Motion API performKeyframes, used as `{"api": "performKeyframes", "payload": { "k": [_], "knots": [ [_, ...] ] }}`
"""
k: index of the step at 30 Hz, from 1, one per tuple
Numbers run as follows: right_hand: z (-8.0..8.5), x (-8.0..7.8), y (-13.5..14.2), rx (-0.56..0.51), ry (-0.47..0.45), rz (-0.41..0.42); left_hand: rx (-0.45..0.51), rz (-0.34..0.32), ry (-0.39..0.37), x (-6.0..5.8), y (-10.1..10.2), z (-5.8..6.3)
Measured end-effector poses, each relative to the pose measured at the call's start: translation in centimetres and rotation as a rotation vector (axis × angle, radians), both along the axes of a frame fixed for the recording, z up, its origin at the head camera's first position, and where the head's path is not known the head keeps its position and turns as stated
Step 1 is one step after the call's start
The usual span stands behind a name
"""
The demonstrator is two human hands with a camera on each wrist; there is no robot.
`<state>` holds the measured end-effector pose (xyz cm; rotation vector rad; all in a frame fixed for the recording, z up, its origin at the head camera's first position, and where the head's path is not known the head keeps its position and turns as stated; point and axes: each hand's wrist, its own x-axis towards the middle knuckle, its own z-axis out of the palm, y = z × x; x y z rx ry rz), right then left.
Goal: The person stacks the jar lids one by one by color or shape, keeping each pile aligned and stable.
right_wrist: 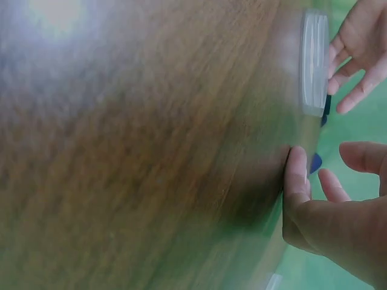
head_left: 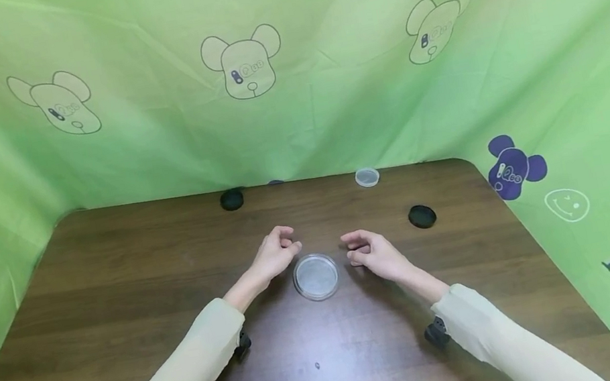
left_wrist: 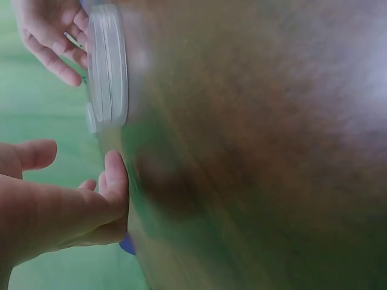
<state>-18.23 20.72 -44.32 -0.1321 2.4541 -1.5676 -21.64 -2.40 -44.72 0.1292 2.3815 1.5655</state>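
Note:
A clear round lidded dish (head_left: 316, 277), like a petri dish, lies flat on the table between both hands. My left hand (head_left: 276, 253) hovers at the dish's upper left, its fingers loosely bent and nothing in them. On the other side, my right hand (head_left: 376, 255) is held a little apart from the rim, fingers relaxed and holding nothing. The left wrist view shows the dish (left_wrist: 109, 66) edge-on, beyond the left fingertips. From the right wrist, the dish (right_wrist: 314, 63) likewise stands off from the fingers.
Near the back edge lie a black round disc (head_left: 232, 199) and a smaller clear round dish (head_left: 367, 177). Another black disc (head_left: 422, 216) sits to the right. A tiny speck (head_left: 317, 365) is on the brown wooden table (head_left: 117, 305). Green printed cloth (head_left: 160, 134) hangs around the table.

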Motion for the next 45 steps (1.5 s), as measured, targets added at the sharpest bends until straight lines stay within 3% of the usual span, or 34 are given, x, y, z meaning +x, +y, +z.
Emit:
{"api": "performKeyframes", "payload": {
  "k": [13, 24, 37, 45],
  "knots": [
    [0.1, -1.5, 1.0, 0.014, -0.014, -0.002, 0.047, -0.047, -0.069, -1.4, 1.5, 0.8],
    [0.7, -2.7, 3.7, -0.057, -0.068, -0.011, 0.105, -0.078, -0.113, -2.7, 2.6, 0.6],
    [2.1, -5.6, 6.8, -0.099, -0.09, -0.054, 0.209, -0.09, -0.172, -3.5, 4.5, 1.0],
    [2.8, -6.5, 8.1, -0.082, -0.081, -0.078, 0.267, -0.164, -0.168, -4.2, 5.4, 1.6]
  ]
}}
